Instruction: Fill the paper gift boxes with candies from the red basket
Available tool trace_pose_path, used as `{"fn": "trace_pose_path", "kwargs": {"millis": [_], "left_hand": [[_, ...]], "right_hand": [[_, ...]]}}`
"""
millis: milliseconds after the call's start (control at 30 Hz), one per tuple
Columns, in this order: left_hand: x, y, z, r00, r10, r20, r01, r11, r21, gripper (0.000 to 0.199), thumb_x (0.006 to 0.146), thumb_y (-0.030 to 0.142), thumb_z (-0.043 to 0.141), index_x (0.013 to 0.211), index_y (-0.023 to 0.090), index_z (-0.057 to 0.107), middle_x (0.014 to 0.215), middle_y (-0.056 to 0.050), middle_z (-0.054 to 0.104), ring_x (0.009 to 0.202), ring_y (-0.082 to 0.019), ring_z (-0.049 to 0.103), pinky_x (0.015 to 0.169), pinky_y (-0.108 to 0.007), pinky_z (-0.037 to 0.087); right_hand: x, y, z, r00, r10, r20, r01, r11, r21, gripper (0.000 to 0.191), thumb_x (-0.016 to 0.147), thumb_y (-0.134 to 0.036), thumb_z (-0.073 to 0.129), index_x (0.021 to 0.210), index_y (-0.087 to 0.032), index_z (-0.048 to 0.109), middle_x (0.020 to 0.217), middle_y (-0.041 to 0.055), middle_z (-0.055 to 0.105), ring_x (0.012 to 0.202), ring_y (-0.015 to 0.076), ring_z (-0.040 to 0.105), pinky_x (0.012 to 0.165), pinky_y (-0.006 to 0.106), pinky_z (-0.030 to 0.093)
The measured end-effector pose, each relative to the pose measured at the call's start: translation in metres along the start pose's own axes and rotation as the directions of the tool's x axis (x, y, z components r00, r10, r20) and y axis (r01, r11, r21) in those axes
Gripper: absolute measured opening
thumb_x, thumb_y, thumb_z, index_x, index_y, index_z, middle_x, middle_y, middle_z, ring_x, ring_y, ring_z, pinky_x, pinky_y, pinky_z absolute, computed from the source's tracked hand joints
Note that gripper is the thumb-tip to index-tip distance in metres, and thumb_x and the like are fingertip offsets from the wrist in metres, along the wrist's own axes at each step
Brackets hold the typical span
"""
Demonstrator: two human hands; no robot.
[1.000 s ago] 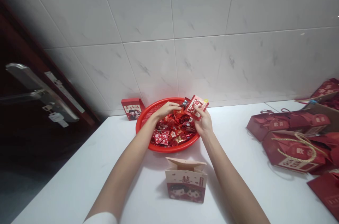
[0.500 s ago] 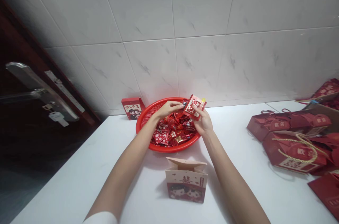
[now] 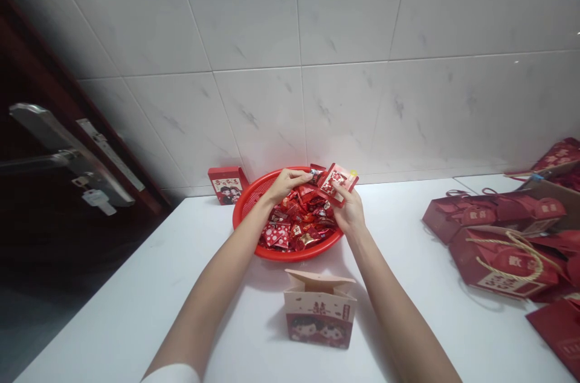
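Over the far side of a red plastic basket (image 3: 247,209), my left hand (image 3: 287,183) pinches a small dark-red wrapped candy (image 3: 317,173) between thumb and fingers. My right hand (image 3: 350,209) grips a flat red-and-cream packet (image 3: 338,182) at the basket's right rim, with a bit of yellow showing behind it. The candy and the packet are close together. Beneath both hands lie many wrapped candies (image 3: 301,223), mostly red, some dotted or gold. Nearer to me, between my forearms, a cream-and-red paper gift box (image 3: 319,316) stands upright with its top open.
A red printed box (image 3: 226,185) stands against the tiled wall, left of the basket. On the right sit several dark-red gift boxes (image 3: 502,265), one with a gold cord handle. A dark door with a metal handle (image 3: 58,159) and keys is at the left.
My left hand has lifted the small candy clear of the basket, beside the packet. The packet has shifted slightly right in my right hand. The boxes stay put.
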State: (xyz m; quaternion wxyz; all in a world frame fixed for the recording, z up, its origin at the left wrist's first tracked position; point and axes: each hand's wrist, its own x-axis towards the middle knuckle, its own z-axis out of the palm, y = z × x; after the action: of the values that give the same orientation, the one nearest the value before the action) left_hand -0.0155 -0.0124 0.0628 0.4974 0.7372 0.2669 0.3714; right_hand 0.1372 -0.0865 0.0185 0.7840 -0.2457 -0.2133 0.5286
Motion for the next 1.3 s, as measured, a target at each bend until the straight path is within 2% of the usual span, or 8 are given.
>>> {"fn": "trace_pose_path", "kwargs": {"millis": [300,567,733,900,1000,1100,1167,1300], "left_hand": [[-0.002,0.0,0.004,0.998,-0.031,0.047,0.028,0.998,0.06,0.039,0.066,0.052,0.081,0.074,0.014,0.078,0.075,-0.006,0.074,0.078,-0.021,0.064,0.078,-0.033,0.048],[0.004,-0.008,0.008,0.999,-0.032,0.003,0.032,0.999,0.037,0.044,0.063,0.054,0.083,0.074,0.014,0.07,0.073,-0.001,0.068,0.073,-0.016,0.06,0.076,-0.03,0.046],[0.005,-0.012,0.011,0.998,-0.07,0.001,0.07,0.997,0.011,0.049,0.059,0.056,0.085,0.071,0.015,0.063,0.071,0.001,0.063,0.07,-0.014,0.058,0.072,-0.028,0.046],[0.007,-0.015,0.014,0.998,-0.06,0.018,0.06,0.998,0.027,0.056,0.062,0.068,0.078,0.074,0.015,0.063,0.074,0.0,0.063,0.073,-0.015,0.058,0.072,-0.028,0.046],[0.011,-0.022,0.013,0.997,-0.07,0.02,0.07,0.998,0.011,0.063,0.076,0.076,0.058,0.086,0.015,0.066,0.086,-0.005,0.068,0.082,-0.018,0.063,0.076,-0.029,0.049],[0.015,-0.036,0.011,0.994,-0.107,0.039,0.1,0.983,0.155,0.059,0.089,0.066,0.04,0.087,0.015,0.068,0.086,-0.007,0.071,0.082,-0.02,0.065,0.075,-0.029,0.049],[0.016,-0.049,0.011,0.988,-0.13,0.082,0.103,0.956,0.274,0.044,0.087,0.054,0.047,0.076,0.016,0.067,0.077,-0.005,0.07,0.076,-0.02,0.064,0.072,-0.03,0.049],[0.013,-0.076,0.02,0.973,-0.157,0.171,0.078,0.915,0.395,0.013,0.069,0.029,0.069,0.062,0.018,0.066,0.063,-0.002,0.068,0.067,-0.022,0.063,0.069,-0.03,0.049]], "right_hand": [[-0.002,-0.004,0.001,0.992,0.085,0.096,-0.083,0.996,-0.021,0.031,0.066,-0.017,0.08,0.096,-0.017,0.071,0.089,0.0019,0.078,0.08,0.0177,0.073,0.071,0.028,0.062],[-0.001,-0.006,0.0,0.98,0.18,0.09,-0.174,0.983,-0.065,0.031,0.071,-0.019,0.08,0.1,-0.018,0.069,0.086,0.0013,0.078,0.075,0.0175,0.072,0.063,0.026,0.061],[-0.001,-0.004,-0.002,0.969,0.213,0.123,-0.206,0.976,-0.074,0.033,0.068,-0.017,0.083,0.097,-0.018,0.068,0.085,0.0012,0.077,0.077,0.0202,0.073,0.07,0.036,0.064],[0.001,-0.001,-0.002,0.99,0.142,-0.001,-0.141,0.986,-0.084,0.03,0.062,-0.012,0.083,0.088,-0.018,0.07,0.077,-0.0005,0.076,0.07,0.0169,0.071,0.061,0.028,0.063],[0.002,-0.001,-0.001,0.992,0.103,-0.071,-0.107,0.992,-0.06,0.027,0.062,-0.01,0.08,0.086,-0.017,0.07,0.077,-0.0003,0.076,0.067,0.0155,0.07,0.055,0.024,0.06],[0.002,-0.001,-0.001,0.991,0.092,-0.094,-0.092,0.996,0.004,0.024,0.063,-0.009,0.078,0.085,-0.016,0.07,0.076,0.0001,0.076,0.066,0.0159,0.071,0.056,0.024,0.061],[0.003,-0.001,-0.001,0.99,0.096,-0.101,-0.093,0.995,0.032,0.022,0.063,-0.008,0.078,0.082,-0.016,0.069,0.073,-0.0003,0.076,0.065,0.0158,0.07,0.057,0.024,0.061],[0.006,0.002,-0.004,0.988,0.105,-0.114,-0.102,0.994,0.03,0.021,0.063,-0.008,0.08,0.077,-0.017,0.067,0.068,-0.0016,0.073,0.061,0.0146,0.069,0.058,0.024,0.06]]}}
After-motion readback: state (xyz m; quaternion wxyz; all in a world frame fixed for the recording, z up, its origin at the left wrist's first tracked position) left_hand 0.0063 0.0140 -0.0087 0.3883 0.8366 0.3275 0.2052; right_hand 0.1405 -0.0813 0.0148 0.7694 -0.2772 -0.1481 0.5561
